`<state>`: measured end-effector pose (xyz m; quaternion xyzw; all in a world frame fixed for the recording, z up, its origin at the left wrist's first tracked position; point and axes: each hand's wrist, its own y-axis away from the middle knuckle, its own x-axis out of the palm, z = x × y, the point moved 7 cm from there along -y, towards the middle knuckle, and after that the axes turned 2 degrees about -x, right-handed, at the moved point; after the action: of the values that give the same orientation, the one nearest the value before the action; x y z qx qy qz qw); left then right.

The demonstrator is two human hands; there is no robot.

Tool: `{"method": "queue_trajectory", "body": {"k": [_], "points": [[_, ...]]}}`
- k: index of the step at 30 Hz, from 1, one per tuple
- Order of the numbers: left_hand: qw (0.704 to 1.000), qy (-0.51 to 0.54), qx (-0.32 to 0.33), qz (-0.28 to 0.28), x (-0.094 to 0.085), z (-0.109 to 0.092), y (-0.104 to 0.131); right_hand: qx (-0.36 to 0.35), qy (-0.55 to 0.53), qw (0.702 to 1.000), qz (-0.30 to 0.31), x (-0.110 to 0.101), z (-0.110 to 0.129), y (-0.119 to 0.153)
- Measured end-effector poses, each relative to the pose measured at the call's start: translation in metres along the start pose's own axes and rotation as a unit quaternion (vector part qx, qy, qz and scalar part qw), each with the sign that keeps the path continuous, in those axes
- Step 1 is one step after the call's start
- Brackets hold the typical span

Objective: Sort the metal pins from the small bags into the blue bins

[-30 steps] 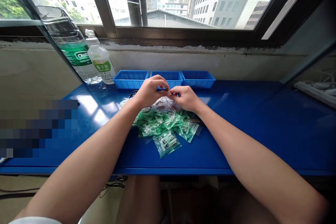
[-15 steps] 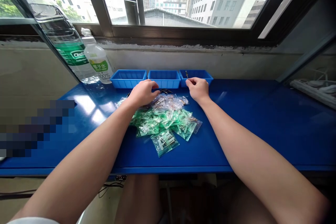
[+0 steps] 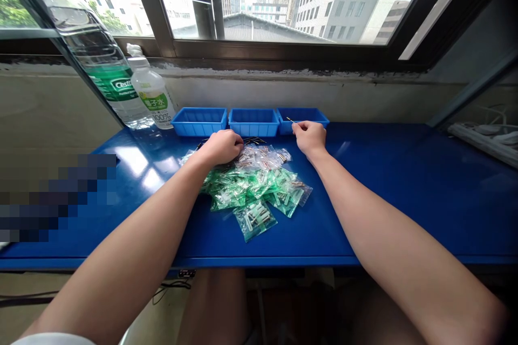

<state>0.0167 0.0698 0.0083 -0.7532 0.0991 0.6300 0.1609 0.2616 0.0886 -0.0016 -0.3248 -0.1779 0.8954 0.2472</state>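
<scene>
My right hand [image 3: 311, 137] pinches a thin, screw-like metal piece [image 3: 290, 119] at the front of the right blue bin [image 3: 326, 118]. The piece points left and slightly up, over the bin's opening. At the back of the pile, my left hand [image 3: 224, 146] is closed with its fingertips turned down; whatever they hold is hidden. Beside those fingertips lie several similar dark, thin pieces [image 3: 254, 141]. Small clear bags [image 3: 259, 157] with coppery parts lie just right of my left hand. Nearer me are green-tinted bags [image 3: 238, 188] holding pale and metallic parts.
The middle blue bin [image 3: 253, 129] and left blue bin [image 3: 198, 128] stand in line with the right one, along the wall. Two bottles, a large water bottle [image 3: 115, 83] and a smaller white-capped bottle [image 3: 151, 94], stand at the back left. White cables [image 3: 497, 132] lie far right.
My right hand has shifted slightly right and down, and the metal piece has tipped from upright to leaning left. My left hand has lowered to the pile and its fingers have closed.
</scene>
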Motion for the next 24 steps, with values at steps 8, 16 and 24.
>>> {"method": "queue_trajectory", "body": {"k": [8,16,24], "points": [[1.0,0.006,-0.011,0.004,0.0,0.002,0.0,-0.018,-0.01,1.0,-0.005,-0.003,0.003,0.002],[1.0,0.016,-0.017,-0.021,-0.002,0.005,-0.002,-0.052,-0.071,0.996,0.031,0.005,0.011,0.006],[0.999,0.046,0.002,-0.018,-0.003,-0.001,0.001,-0.155,-0.016,0.982,0.106,0.015,0.045,0.024]]}}
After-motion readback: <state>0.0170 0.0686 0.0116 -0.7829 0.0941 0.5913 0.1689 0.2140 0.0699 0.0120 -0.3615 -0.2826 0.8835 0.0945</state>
